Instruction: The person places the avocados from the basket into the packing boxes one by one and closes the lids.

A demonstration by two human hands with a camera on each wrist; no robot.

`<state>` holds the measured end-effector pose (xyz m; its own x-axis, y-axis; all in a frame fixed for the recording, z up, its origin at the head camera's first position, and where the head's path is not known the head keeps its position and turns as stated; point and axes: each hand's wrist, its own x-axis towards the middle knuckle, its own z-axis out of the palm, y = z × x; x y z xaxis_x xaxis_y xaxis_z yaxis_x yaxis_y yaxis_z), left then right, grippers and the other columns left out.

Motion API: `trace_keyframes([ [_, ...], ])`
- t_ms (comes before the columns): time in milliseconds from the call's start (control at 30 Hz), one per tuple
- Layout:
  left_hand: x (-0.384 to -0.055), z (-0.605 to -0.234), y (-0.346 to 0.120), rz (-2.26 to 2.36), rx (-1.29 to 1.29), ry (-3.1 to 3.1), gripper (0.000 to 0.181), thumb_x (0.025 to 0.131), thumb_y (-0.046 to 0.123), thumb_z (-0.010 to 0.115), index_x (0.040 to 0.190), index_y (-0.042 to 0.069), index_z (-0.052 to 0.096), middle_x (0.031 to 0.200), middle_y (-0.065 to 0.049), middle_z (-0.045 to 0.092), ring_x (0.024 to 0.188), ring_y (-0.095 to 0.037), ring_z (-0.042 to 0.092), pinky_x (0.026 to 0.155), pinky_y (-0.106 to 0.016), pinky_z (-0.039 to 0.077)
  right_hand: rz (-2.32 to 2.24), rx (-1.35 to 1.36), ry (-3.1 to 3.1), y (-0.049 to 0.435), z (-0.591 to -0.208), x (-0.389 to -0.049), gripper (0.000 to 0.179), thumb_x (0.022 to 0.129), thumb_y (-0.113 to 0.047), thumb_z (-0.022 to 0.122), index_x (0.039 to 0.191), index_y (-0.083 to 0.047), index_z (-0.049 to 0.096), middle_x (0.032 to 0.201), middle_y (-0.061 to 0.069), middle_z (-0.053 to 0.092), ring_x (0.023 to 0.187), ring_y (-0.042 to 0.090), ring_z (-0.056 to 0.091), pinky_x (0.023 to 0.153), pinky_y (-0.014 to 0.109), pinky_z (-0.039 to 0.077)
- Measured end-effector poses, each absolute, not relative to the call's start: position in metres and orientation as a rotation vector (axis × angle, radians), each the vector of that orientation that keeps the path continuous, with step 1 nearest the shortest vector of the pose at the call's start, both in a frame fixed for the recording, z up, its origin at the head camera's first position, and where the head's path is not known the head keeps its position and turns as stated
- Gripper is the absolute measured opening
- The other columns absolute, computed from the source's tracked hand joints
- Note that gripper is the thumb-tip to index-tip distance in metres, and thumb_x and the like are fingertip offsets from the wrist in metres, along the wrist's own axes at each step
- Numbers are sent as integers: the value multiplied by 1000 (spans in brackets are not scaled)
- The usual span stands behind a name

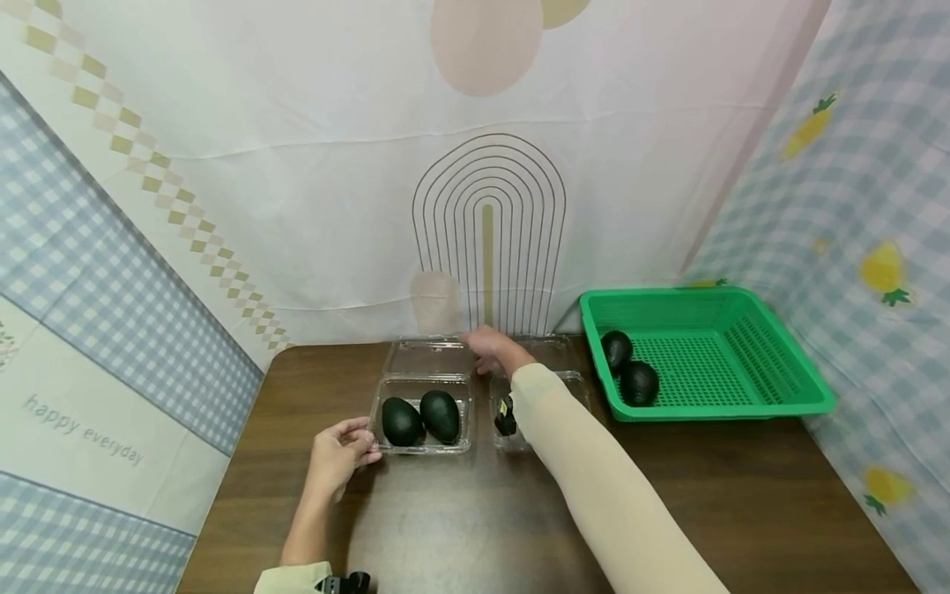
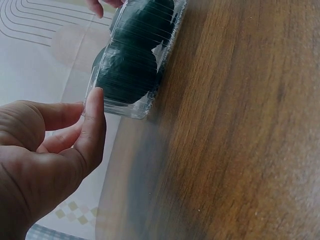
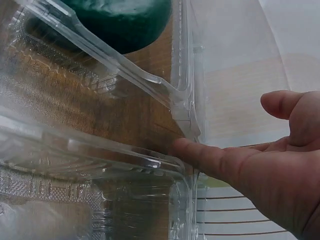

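Two dark green avocados (image 1: pixel 441 417) lie side by side in the left clear plastic clamshell box (image 1: pixel 426 450), whose lid (image 1: pixel 426 358) is folded back toward the wall. My left hand (image 1: pixel 337 458) pinches that box's left rim between thumb and fingers (image 2: pixel 92 125). Past the box's far right corner reaches my right hand (image 1: pixel 496 350), beside the opened lid. In the right wrist view its index finger (image 3: pixel 210 157) is extended at the plastic edge between the two boxes, thumb apart. A second clear box (image 1: pixel 512 441) stands to the right, partly hidden by my right forearm.
A green plastic basket (image 1: pixel 742 410) sits at the right of the wooden table (image 1: pixel 460 528), with two more avocados (image 1: pixel 639 384) at its left side. A patterned cloth (image 1: pixel 334 231) hangs directly behind the table; checked cloth hangs on both sides.
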<state>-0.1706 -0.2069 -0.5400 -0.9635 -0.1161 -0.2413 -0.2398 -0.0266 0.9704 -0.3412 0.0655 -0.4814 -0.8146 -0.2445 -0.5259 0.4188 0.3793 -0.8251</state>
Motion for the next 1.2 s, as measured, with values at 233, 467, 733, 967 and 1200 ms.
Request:
trace_keyframes([
  [233, -170, -539, -206, 2164, -397, 2120, 41, 95, -18, 53, 136, -21, 49, 89, -8, 60, 73, -12, 66, 71, -25, 66, -1534, 180, 1998, 68, -483, -344, 62, 112, -27, 41, 163, 1, 18, 163, 31, 27, 140, 48, 47, 105, 47, 57],
  [467, -170, -539, -206, 2157, -400, 2128, 41, 95, -18, 53, 136, -21, 49, 89, -9, 60, 72, -12, 66, 70, -25, 66, -1584, 177, 1976, 72, -484, -346, 59, 112, -25, 42, 162, 1, 23, 160, 33, 31, 138, 46, 50, 105, 47, 58],
  [733, -172, -537, -204, 2160, -404, 2126, 41, 96, -18, 53, 136, -21, 49, 89, -10, 61, 73, -13, 66, 71, -24, 66, -1582, 239, 2061, 73, -481, -346, 44, 110, -14, 44, 147, 8, 39, 121, 22, 60, 106, 31, 67, 100, 42, 61],
  [967, -172, -537, -204, 2145, -406, 2137, 41, 96, -17, 55, 136, -20, 50, 91, -11, 62, 72, -12, 67, 71, -24, 66, -1593, 249, 2108, 70, -483, -350, 32, 102, 2, 44, 132, 12, 54, 93, 12, 56, 74, 16, 57, 84, 33, 65],
  [1200, -173, -537, -205, 2150, -406, 2137, 41, 96, -17, 54, 136, -21, 50, 89, -9, 61, 71, -11, 66, 70, -24, 66, -1564, 175, 2189, 68, -485, -349, 42, 102, 5, 45, 143, 7, 49, 93, 12, 54, 76, 16, 55, 70, 25, 62],
])
